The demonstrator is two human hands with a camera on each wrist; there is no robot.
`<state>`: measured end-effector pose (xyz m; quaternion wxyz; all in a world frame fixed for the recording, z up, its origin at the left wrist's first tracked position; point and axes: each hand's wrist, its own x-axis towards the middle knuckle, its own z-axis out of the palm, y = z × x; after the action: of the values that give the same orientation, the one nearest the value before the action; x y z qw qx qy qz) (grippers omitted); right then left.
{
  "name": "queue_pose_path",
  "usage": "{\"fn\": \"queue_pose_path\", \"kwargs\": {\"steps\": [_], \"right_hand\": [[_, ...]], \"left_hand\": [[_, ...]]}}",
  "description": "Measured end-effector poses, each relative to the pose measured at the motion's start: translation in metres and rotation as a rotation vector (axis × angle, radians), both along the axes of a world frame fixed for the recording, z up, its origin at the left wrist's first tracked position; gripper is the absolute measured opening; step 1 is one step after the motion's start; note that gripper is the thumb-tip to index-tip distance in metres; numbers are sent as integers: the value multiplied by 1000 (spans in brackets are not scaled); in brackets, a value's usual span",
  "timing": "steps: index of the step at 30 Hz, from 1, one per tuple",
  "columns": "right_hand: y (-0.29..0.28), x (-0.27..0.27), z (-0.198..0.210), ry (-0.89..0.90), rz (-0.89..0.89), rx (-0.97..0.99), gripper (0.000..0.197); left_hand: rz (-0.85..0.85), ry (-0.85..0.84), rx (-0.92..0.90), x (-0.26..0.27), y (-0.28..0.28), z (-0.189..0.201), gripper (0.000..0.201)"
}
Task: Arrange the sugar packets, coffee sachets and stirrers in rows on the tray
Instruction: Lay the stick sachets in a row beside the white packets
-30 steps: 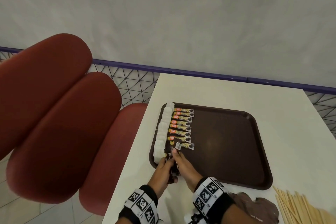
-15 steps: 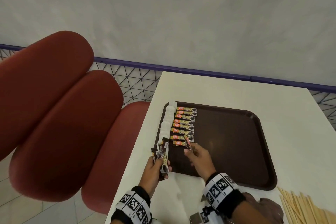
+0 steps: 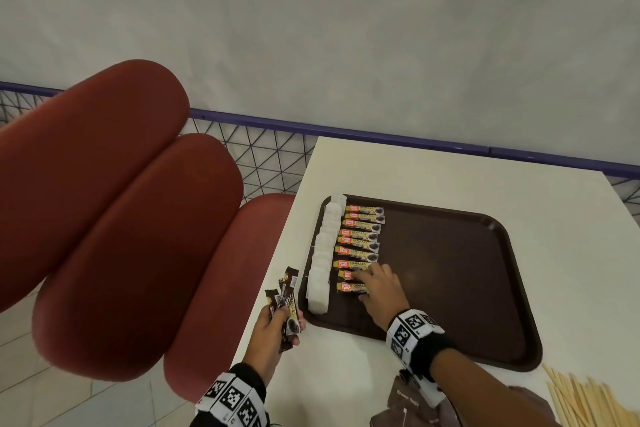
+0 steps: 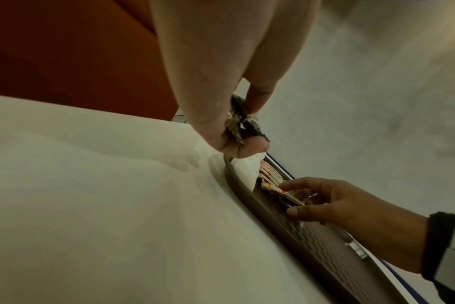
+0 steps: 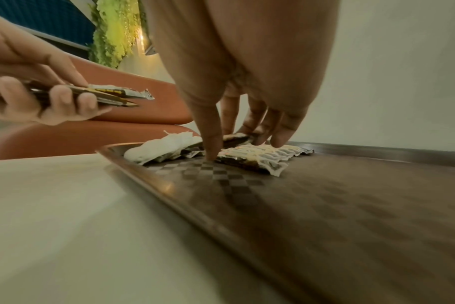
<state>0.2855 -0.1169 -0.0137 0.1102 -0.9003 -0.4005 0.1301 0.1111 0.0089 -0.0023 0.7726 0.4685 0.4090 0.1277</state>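
A: Nearest the body, at the counter (image 3: 433,177) edge, what is the left hand (image 3: 273,329) doing?

B: Its grip is clenched round a small bunch of spare coffee sachets (image 3: 286,295), held just off the tray's (image 3: 485,288) left rim. Wooden stirrers (image 3: 585,399) lie on the counter at the near right corner, not yet on the tray.

A: And the right hand (image 3: 379,289)?

B: It is over the tray, fingers (image 5: 210,144) spread and pointing down, tips touching the two nearest sachets of the coffee row (image 3: 360,246). The grip looks released, pressing rather than pinching.

A: Which step, then?

B: I judge it is squaring the newest sachet into the row. White sugar packets (image 3: 323,253) already run along the left rim, just beside the coffee.

A: Next?

B: Probably taking another sachet from the left hand and laying it parallel, close below the last one. Beyond the row, the tray's right part holds nothing so far, so the stirrers could go there.
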Motion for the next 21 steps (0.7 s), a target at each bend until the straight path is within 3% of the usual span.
{"fn": "queue_pose_path", "kwargs": {"steps": [5, 10, 21], "right_hand": [[-5, 1, -2, 2, -111, 89, 52], [-21, 2, -10, 196, -256, 186, 43], [-3, 2, -17, 263, -258, 228, 37]], "left_hand": [[22, 8, 3, -3, 1, -2, 17], [32, 21, -3, -4, 3, -5, 18], [36, 26, 0, -5, 2, -6, 18]]}}
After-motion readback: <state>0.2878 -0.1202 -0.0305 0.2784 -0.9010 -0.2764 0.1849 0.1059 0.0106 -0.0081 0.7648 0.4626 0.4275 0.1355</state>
